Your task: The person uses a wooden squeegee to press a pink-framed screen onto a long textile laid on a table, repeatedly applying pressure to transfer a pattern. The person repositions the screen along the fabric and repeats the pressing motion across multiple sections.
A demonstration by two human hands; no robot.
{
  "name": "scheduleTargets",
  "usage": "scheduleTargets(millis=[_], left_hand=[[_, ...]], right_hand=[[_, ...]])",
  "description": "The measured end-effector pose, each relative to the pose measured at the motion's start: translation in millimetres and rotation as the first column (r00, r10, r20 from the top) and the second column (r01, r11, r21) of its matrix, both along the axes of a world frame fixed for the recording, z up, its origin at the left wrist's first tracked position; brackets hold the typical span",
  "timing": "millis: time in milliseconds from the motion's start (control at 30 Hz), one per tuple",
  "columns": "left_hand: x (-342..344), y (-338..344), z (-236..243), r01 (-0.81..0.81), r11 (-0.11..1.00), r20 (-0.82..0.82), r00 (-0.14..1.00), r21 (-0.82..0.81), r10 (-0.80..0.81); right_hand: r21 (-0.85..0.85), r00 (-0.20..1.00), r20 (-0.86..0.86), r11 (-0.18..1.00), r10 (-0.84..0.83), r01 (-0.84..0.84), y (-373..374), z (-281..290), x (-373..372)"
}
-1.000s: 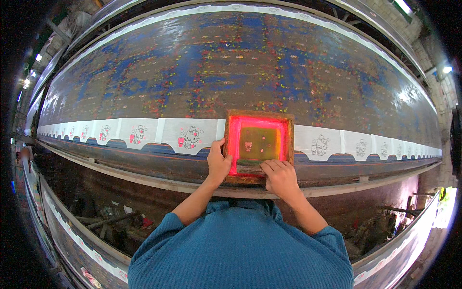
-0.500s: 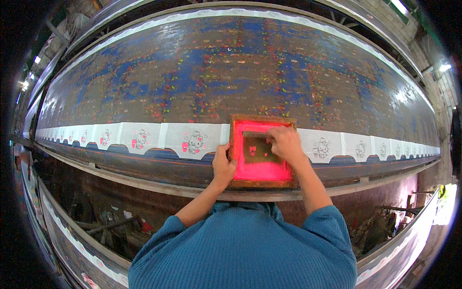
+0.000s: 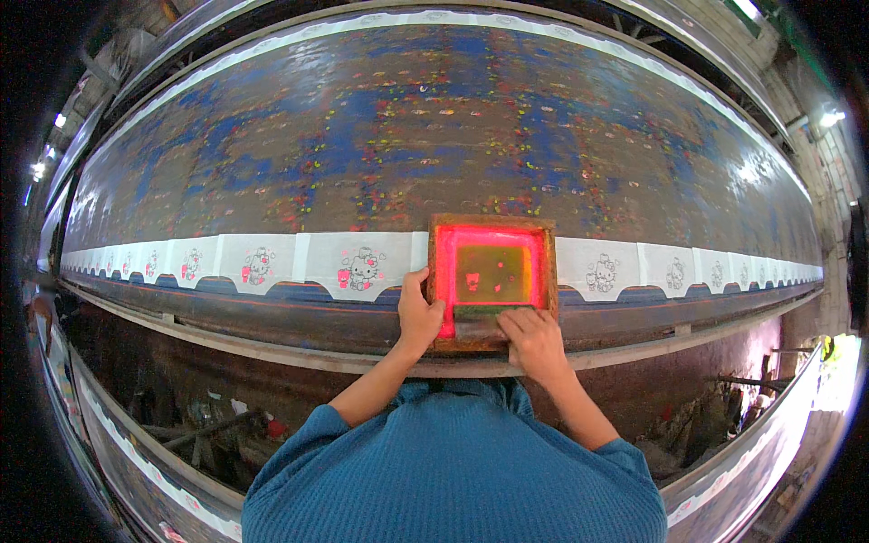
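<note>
A square wooden-rimmed printing screen (image 3: 493, 220) lies flat over the row of white fabric pieces (image 3: 319, 262). Pink ink borders its olive mesh (image 3: 496, 262), where small pink shapes show. My left hand (image 3: 422, 317) grips the screen's left rail, thumb on the near part of it. My right hand (image 3: 532, 340) holds a flat squeegee (image 3: 475, 317) at the screen's near edge, fingers over its right end. Left of the screen, one piece carries a printed cat figure (image 3: 364, 270) in black outline with pink parts. A figure to the right (image 3: 602, 273) shows mostly black outline.
A long dark printing table (image 3: 380, 136), spotted with blue, yellow and red paint, stretches beyond the screen. Its near rail (image 3: 272, 353) runs just in front of me. Another white strip (image 3: 434, 16) follows the far edge. Further tables stand behind me on both sides.
My right hand has drawn the squeegee from the far part of the screen toward me, to its near edge. The mesh now shows more fully. My left hand stays on the rail.
</note>
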State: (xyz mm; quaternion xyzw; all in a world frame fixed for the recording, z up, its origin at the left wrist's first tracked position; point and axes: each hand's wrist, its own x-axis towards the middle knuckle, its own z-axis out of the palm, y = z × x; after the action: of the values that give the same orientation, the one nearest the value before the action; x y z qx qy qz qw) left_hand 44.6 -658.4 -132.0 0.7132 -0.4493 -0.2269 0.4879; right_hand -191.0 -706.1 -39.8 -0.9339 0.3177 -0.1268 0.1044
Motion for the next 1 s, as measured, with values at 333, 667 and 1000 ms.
scheduleTargets(millis=[333, 667, 1000], left_hand=[[-7.1, -2.3, 17.8, -0.008, 0.996, -0.169, 0.986, -0.093, -0.007], [-143.1, -52.5, 28.1, -0.001, 0.967, -0.164, 0.986, -0.257, -0.043], [-243.3, -85.2, 15.5, -0.073, 0.997, -0.150, 0.986, -0.028, 0.068]], right_hand=[[0.510, 0.662, 0.310, 0.707, -0.683, 0.490, -15.1, -42.1, -63.4], [0.579, 0.552, 0.415, 0.678, -0.723, 0.453, -51.7, -39.6, -196.2], [0.592, 0.618, 0.351, 0.678, -0.703, 0.435, -95.5, -46.9, -293.8]])
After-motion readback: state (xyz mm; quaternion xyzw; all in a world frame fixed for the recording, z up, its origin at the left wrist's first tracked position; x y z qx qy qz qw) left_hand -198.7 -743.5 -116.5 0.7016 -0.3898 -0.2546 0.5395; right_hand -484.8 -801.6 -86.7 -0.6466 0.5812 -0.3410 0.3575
